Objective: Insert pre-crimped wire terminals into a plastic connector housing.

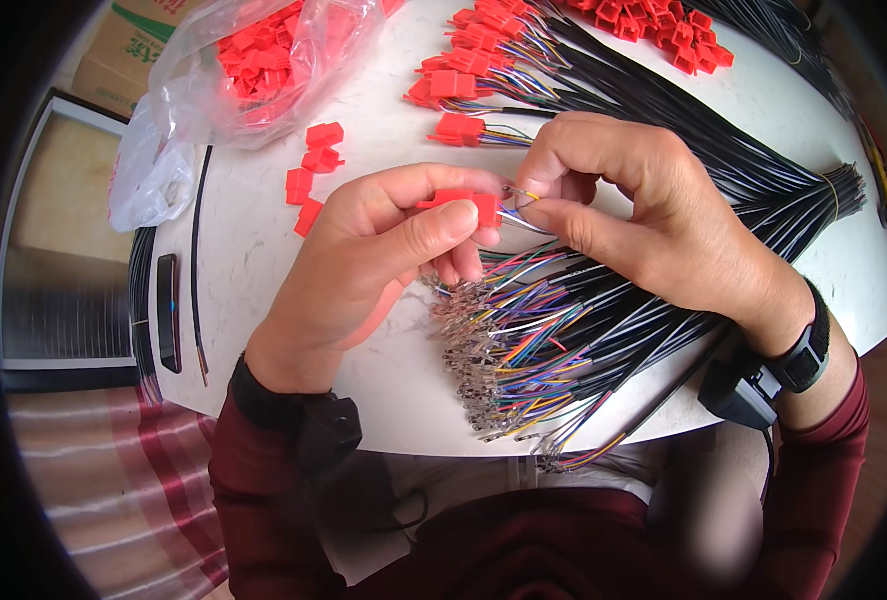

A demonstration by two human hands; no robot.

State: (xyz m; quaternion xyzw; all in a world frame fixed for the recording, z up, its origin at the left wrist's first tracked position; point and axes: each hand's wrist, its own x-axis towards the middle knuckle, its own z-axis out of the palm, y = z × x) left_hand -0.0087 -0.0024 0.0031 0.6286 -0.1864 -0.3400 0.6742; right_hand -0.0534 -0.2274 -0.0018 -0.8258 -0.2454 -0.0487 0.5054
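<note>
Between its thumb and fingers my left hand (394,235) grips a red plastic connector housing (487,208). Thin coloured wires run out of the housing's right side toward my right hand (644,205). The thumb and index finger of that hand pinch a yellow wire (532,195) with a small metal terminal at its tip, close beside the housing. Below both hands lies a thick bundle of black cables (604,330); its loose coloured wires end in crimped terminals (479,350). Just beyond my hands, a red housing (459,129) sits on the wires of another cable.
Several loose red housings (322,160) lie left of my hands. A clear plastic bag (304,100) holds more housings at the back left. Cables fitted with red housings (454,85) stretch across the far side of the white table (394,400). A dark slim object (169,310) lies near the left edge.
</note>
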